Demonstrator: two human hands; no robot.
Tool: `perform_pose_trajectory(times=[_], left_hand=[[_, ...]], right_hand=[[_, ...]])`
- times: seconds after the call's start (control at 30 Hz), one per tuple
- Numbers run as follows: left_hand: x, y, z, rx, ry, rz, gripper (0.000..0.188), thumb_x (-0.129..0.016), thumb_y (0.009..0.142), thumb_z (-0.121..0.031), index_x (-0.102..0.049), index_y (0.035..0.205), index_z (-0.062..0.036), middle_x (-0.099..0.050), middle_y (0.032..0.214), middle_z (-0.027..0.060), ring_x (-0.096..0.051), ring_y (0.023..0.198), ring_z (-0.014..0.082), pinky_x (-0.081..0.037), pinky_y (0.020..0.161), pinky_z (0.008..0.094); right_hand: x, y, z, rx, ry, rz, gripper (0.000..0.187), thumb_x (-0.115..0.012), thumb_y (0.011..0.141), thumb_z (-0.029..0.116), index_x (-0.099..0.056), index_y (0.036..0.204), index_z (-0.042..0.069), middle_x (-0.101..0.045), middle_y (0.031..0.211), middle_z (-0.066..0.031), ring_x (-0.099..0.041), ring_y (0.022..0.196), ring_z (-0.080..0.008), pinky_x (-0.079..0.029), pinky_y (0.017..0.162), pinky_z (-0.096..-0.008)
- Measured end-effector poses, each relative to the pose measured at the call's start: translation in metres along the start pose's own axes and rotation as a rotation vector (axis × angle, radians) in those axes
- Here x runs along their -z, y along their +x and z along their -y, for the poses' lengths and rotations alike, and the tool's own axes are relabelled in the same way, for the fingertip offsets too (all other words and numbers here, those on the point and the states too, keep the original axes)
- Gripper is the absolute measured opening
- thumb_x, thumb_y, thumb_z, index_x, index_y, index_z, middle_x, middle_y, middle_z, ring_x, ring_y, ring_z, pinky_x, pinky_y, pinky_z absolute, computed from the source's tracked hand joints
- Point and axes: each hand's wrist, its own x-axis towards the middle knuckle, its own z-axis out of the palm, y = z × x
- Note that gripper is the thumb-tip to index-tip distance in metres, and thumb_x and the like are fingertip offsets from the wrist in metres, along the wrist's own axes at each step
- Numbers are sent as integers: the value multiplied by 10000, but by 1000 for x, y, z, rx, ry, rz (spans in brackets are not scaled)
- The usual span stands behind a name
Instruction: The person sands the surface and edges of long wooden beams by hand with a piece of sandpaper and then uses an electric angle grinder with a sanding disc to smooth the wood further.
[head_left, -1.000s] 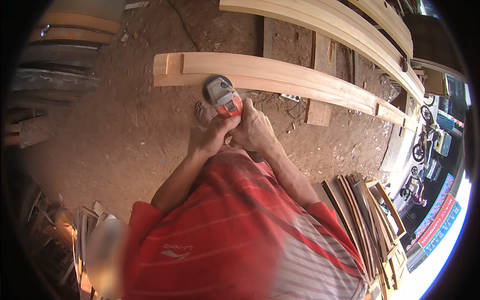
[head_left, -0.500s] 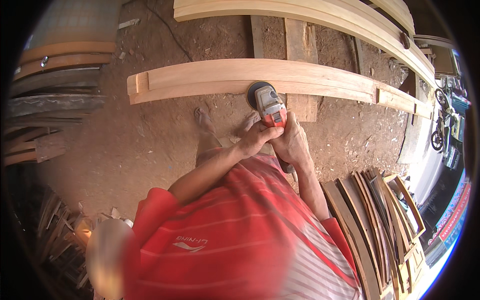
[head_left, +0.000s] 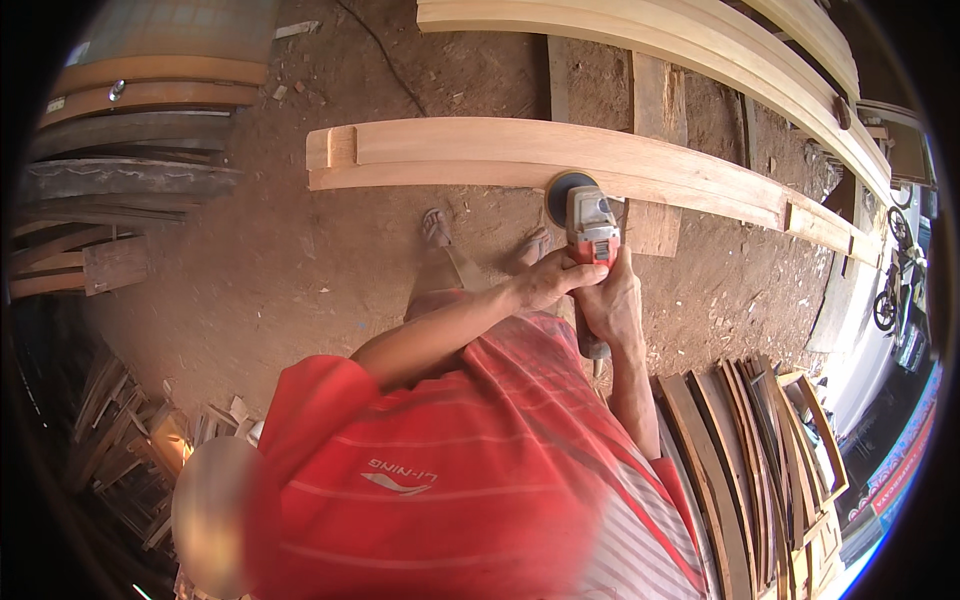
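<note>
Both of my hands are closed on an angle grinder, grey and red, fitted with a round dark disc. My left hand grips it just behind the head. Farther back, my right hand wraps round the body, whose rear end points down toward my shirt. The disc overlaps the near edge of a long pale wooden beam lying crosswise ahead of me; whether it touches the wood I cannot tell. A shallow notch shows near the beam's left end.
A plank lies under the beam. More long pale beams are stacked beyond it. Stacked boards lie at the left, leaning wood strips at the lower right, scraps at the lower left. A dark cable crosses the dirt floor.
The whole scene has shifted to the right in the picture. The grinder has drawn slightly toward me relative to the beam's near edge. Both hands keep their hold.
</note>
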Motion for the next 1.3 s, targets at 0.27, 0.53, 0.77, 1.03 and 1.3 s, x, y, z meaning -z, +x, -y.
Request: perform_pose_trajectory(times=[0.27,0.53,0.77,1.03,1.3], left_hand=[[104,-171,-37,-199,-42,-326,464,-605,1064,-349,-605,1392,-22,-652,1316,52,-595,1221,131,-489,1036,331],[128,-188,-35,-259,-25,-429,465,-571,1063,-383,-625,1355,-25,-669,1254,30,-624,1157,115,-497,993,298],[92,-139,-38,-145,-10,-158,346,-640,1052,-350,-716,1193,-43,-685,1113,-12,-608,1070,72,-484,951,270],[83,-170,-46,-307,-238,-429,412,-597,1057,-321,-600,1350,-31,-667,1198,43,-623,1121,117,-479,1009,293],[35,-70,-12,-131,-95,-227,287,-589,1079,-293,-710,1146,-42,-684,1019,-38,-614,935,41,-501,829,238]], right_hand=[[-134,-15,124,302,-79,301,509,-724,863,335,-487,1106,-46,-701,967,-337,-717,903,-510,-578,800,-576],[-162,-26,145,295,-111,245,496,-696,882,340,-498,1102,-58,-697,948,-343,-706,900,-527,-570,789,-587],[-121,-37,115,87,35,71,579,-769,833,381,-505,1094,-63,-714,931,-336,-716,933,-509,-562,798,-563],[-152,-23,135,306,-104,234,433,-638,894,298,-496,1084,-64,-694,979,-346,-710,912,-516,-567,805,-585],[-58,-17,54,101,8,67,510,-717,881,365,-485,1067,-49,-697,931,-352,-702,914,-531,-550,772,-583]])
